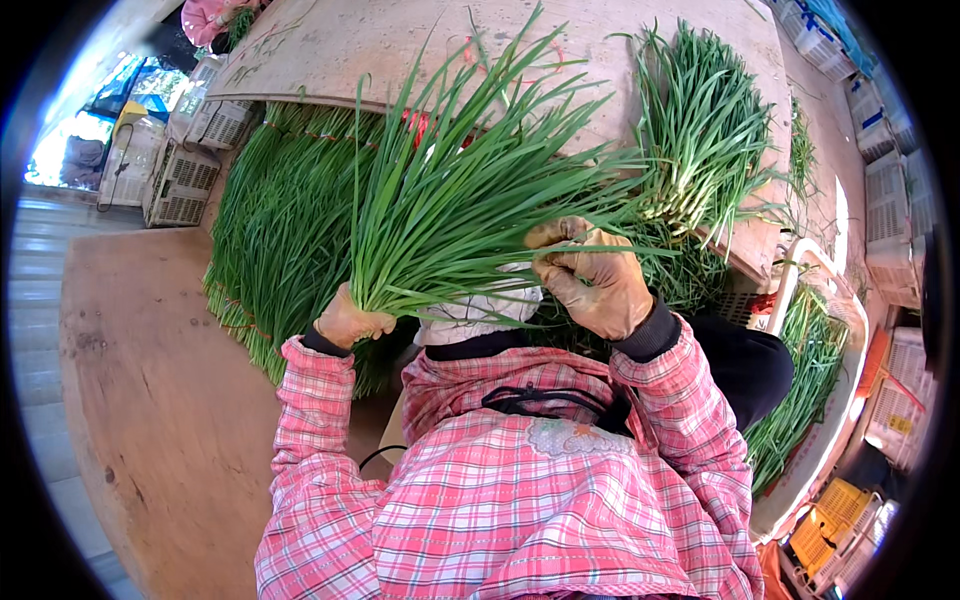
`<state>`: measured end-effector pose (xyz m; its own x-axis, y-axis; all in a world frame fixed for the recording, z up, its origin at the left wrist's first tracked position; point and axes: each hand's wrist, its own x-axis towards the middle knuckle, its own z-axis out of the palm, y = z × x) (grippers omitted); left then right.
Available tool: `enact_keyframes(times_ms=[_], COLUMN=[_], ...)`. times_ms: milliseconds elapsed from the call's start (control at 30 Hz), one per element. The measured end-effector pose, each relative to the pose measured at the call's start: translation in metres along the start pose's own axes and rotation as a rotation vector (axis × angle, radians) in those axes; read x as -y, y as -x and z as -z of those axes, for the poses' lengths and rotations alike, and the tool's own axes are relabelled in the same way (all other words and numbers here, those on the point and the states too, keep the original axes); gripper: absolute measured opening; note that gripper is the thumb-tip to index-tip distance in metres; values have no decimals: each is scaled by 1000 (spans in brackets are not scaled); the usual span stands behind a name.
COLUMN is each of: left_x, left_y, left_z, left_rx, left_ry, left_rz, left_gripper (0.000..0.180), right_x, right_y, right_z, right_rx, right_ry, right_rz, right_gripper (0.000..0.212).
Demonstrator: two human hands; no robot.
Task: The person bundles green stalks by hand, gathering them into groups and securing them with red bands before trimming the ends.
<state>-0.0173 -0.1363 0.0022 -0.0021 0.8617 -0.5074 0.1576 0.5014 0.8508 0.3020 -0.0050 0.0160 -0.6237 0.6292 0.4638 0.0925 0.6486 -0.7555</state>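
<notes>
A fanned bunch of long green garlic chives [450, 215] spreads up and to the right in front of me. My left hand [352, 320], gloved, is closed around its lower end. At the bunch's right side, my gloved right hand [603, 285] has thumb and fingers pinched together on a chive leaf. The leaf tips pass behind and beyond that hand. Under my right hand, more loose chives [690, 270] lie in a heap, partly hidden by my arm.
Tied chive bundles [285, 220] are stacked at left, beside a brown board [160, 400]. A loose chive pile [700, 120] lies on the wooden table [560, 90]. At right stands a white basket [850, 330] of chives. Crates [890, 210] line the right; another person's pink sleeve [203, 20] shows far left.
</notes>
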Motion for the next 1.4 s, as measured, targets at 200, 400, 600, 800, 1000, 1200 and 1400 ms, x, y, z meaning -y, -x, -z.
enact_keyframes(times_ms=[200,400,600,800,1000,1200,1400], left_x=[-8,-6,1,26,14,10,16], left_y=[4,-2,-9,-19,-18,-17,-18], left_z=[-3,0,3,5,-10,-9,-7], left_rx=[24,54,109,167,153,162,148], left_ry=[18,-7,58,354,492,427,384], left_rz=[7,-10,-25,-67,-92,-81,-68], left_gripper=[26,30,38,55,73,72,69], right_x=[16,14,-6,-20,-1,-7,-13], right_y=[-5,11,26,99,85,75,77], right_z=[-6,-19,44,103,91,22,23], right_rx=[-77,-138,-550,62,-114,153,-512], right_ry=[-761,-649,-262,623,325,470,-447], right_rz=[-241,-516,-396,-706,-629,-299,-601], right_gripper=[10,4,5,25,25,25,8])
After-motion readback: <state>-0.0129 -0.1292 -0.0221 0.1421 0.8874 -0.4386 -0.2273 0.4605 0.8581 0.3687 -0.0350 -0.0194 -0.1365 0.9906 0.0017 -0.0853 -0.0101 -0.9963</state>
